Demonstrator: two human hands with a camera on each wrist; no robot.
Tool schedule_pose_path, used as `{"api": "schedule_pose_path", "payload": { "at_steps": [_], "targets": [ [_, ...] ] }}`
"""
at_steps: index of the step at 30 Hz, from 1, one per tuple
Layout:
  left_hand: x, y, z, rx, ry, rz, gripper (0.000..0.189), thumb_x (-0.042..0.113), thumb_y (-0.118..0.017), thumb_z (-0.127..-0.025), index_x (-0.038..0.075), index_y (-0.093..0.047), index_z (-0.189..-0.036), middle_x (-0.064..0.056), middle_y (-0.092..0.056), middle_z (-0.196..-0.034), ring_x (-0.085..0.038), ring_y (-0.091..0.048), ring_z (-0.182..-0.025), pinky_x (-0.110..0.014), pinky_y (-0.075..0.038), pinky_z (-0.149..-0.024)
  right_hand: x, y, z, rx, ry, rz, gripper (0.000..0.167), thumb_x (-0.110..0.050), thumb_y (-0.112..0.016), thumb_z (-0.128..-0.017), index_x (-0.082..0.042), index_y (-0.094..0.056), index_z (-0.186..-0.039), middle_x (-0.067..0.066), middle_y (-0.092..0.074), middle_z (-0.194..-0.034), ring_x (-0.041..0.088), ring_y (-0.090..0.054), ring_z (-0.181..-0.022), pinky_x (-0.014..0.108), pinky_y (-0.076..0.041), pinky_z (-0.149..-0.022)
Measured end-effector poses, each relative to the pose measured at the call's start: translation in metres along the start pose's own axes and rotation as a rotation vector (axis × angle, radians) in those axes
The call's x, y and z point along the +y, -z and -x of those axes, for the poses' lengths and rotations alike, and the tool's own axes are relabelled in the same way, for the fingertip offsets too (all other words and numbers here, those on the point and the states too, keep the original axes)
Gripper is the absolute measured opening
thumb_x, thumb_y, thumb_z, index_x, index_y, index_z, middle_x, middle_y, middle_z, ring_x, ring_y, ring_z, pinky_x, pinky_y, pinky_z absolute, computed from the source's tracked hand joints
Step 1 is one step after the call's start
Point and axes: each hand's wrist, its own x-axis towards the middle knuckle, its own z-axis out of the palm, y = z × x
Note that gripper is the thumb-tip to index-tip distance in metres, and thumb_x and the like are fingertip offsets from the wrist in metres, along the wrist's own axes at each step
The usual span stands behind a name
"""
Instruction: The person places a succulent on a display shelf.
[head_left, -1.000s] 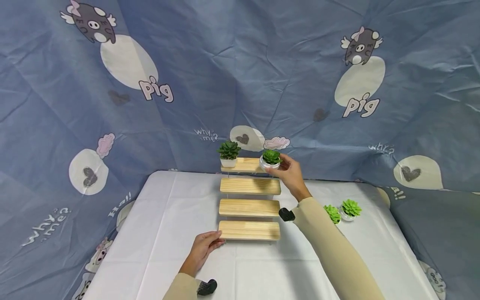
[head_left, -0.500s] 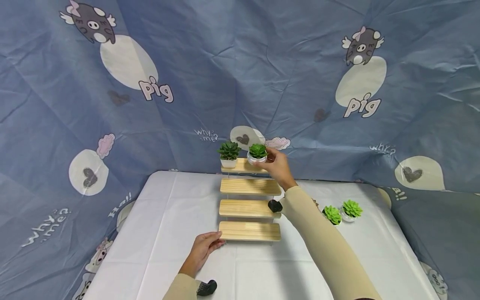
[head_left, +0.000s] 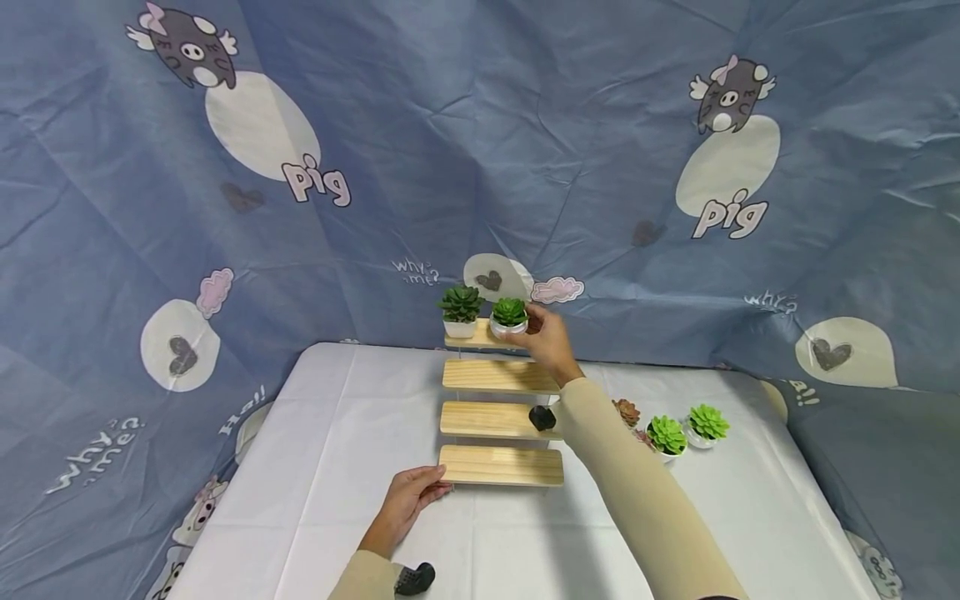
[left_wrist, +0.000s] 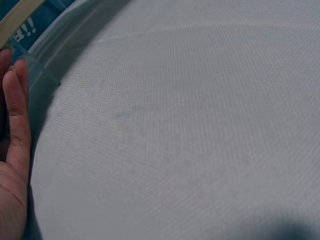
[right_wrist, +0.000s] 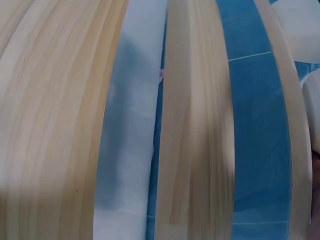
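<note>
Atop the tiered rack (head_left: 487,419), one potted succulent (head_left: 461,308) stands left of a second succulent (head_left: 510,315). More succulents (head_left: 667,436) sit to its right.

Four wooden shelves (head_left: 501,465), near to far. On the farthest, two dark-green succulents (head_left: 461,303) in two white pots (head_left: 460,329). Farther right, two bright-green succulents (head_left: 667,433) and one brown succulent (head_left: 627,412); beside these, something reddish (head_left: 642,436), too hidden to count. Two hands: one left hand (head_left: 408,500) near, one right hand (head_left: 551,342) far. Two sleeves (head_left: 637,483). High on the far cloth (head_left: 585,167), two winged pigs (head_left: 197,52).
</note>
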Motion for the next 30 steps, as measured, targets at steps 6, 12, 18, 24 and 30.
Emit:
{"api": "schedule_pose_path", "payload": {
  "at_steps": [6, 12, 18, 24, 30],
  "targets": [
    [-0.001, 0.0015, 0.0031, -0.075, -0.076, 0.023, 0.028, 0.02, -0.075, -0.086, -0.005, -0.069, -0.096, -0.004, -0.071, -0.08, -0.011, -0.069, -0.076, -0.018, -0.056, -0.071, -0.0016, -0.0044, -0.0006, 0.018, 0.016, 0.02, 0.067, -0.008, -0.08, -0.079, -0.004, -0.049, -0.139, 0.016, -0.061, -0.125, 0.028, -0.06, -0.114, 0.038, -0.052, -0.093],
    [-0.0022, 0.0009, 0.0003, -0.015, -0.028, -0.004, 0.029, 0.016, -0.072, -0.088, -0.009, -0.066, -0.101, -0.005, -0.07, -0.081, -0.012, -0.069, -0.077, -0.02, -0.057, -0.073, -0.0023, -0.008, -0.0024, 0.007, -0.008, 0.004, 0.068, -0.01, -0.079, -0.08, -0.007, -0.047, -0.14, 0.013, -0.058, -0.129, 0.026, -0.058, -0.117, 0.038, -0.051, -0.096],
    [-0.0016, -0.0003, -0.0017, 0.01, -0.005, -0.005, 0.022, 0.011, -0.067, -0.091, -0.008, -0.066, -0.101, -0.006, -0.07, -0.08, -0.014, -0.069, -0.077, -0.021, -0.057, -0.073, -0.0024, -0.0084, -0.0034, 0.013, -0.022, 0.021, 0.069, -0.014, -0.08, -0.08, -0.008, -0.047, -0.141, 0.01, -0.059, -0.129, 0.023, -0.058, -0.117, 0.037, -0.05, -0.096],
    [-0.0015, -0.0012, -0.0015, 0.015, -0.011, 0.001, 0.023, 0.011, -0.067, -0.091, -0.009, -0.066, -0.102, -0.006, -0.07, -0.081, -0.014, -0.069, -0.077, -0.022, -0.057, -0.074, -0.0032, -0.0072, -0.0027, 0.003, -0.011, 0.018, 0.071, -0.015, -0.08, -0.08, -0.007, -0.045, -0.142, 0.011, -0.056, -0.133, 0.024, -0.055, -0.122, 0.036, -0.048, -0.1],
    [-0.002, -0.0002, -0.0014, 0.017, -0.008, -0.002, 0.024, 0.011, -0.067, -0.091, -0.01, -0.065, -0.103, -0.006, -0.07, -0.081, -0.014, -0.069, -0.077, -0.022, -0.057, -0.074, 0.0003, 0.0006, 0.0043, 0.014, 0.026, -0.043, 0.071, -0.009, -0.079, -0.081, -0.001, -0.043, -0.141, 0.016, -0.051, -0.137, 0.027, -0.05, -0.126, 0.033, -0.043, -0.105]
  ]
}}
